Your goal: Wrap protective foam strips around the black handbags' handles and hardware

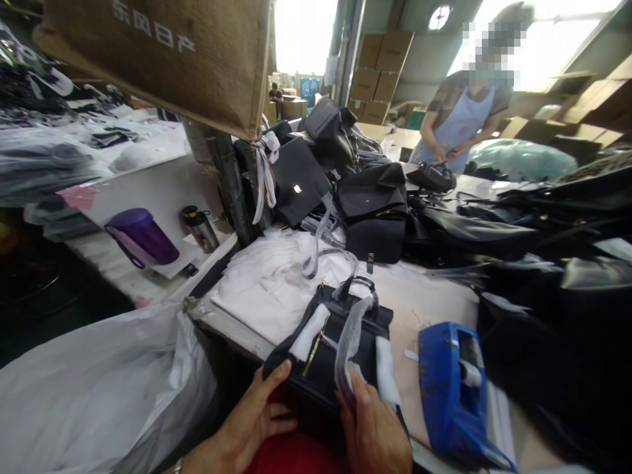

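Observation:
A black handbag [365, 342] with a gold zip lies tilted at the table's near edge, white padding over its sides. My left hand [247, 418] grips its lower left corner, thumb on the face and fingers spread against the underside. In my right hand [372, 421] is the lower end of a strap [350, 339] wrapped in clear plastic, which crosses the front of the bag. The fingertips of that hand are partly hidden. The bag's handles [358, 286] stand up at its far end.
White sheets [266, 276] are stacked beyond the bag. Right of it stands a cut blue plastic container [449, 388]. Black bags [372, 191] pile up behind. A purple jug [143, 237] and a flask [200, 227] sit left. A person in an apron [451, 125] works across the table.

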### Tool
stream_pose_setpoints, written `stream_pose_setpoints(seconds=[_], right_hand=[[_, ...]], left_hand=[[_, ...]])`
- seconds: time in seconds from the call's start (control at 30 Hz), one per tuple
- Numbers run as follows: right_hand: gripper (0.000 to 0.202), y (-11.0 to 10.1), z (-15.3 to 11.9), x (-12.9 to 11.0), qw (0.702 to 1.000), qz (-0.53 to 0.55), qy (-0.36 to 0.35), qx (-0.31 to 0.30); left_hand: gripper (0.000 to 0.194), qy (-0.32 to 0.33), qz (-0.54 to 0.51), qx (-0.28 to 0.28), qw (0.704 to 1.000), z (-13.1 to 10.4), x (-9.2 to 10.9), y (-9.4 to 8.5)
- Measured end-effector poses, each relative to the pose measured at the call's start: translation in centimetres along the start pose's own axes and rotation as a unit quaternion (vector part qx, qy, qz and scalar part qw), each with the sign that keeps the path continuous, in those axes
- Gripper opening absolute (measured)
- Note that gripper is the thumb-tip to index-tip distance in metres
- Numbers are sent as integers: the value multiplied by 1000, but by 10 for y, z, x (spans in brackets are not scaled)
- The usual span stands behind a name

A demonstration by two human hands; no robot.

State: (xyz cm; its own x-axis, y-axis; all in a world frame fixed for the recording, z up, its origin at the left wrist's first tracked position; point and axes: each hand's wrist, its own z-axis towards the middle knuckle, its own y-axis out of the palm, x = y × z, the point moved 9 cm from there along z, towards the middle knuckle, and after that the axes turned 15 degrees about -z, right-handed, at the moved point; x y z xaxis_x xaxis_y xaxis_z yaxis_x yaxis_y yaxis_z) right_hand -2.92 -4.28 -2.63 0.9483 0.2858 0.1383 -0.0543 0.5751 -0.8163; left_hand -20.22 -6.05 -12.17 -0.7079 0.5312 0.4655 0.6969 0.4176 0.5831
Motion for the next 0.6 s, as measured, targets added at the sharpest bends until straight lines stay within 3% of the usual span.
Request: stream_pose_setpoints(seconds=[0.23, 0.37, 0.53, 0.6], right_hand=[[32, -4, -9, -6, 999, -23, -5, 33], [32, 0, -13, -7, 1000, -23, 0, 19], [32, 0, -20, -8, 1000, -10, 4, 6], [33, 1, -23, -7, 1000, 11, 11, -7]], left_hand=[[60, 44, -43, -28, 998, 0, -8, -6], [66, 60, -35, -8, 998, 3, -12, -11], [67, 54, -23, -38, 998, 0, -16, -10], [70, 47, 7, -23, 999, -2, -17, -14]])
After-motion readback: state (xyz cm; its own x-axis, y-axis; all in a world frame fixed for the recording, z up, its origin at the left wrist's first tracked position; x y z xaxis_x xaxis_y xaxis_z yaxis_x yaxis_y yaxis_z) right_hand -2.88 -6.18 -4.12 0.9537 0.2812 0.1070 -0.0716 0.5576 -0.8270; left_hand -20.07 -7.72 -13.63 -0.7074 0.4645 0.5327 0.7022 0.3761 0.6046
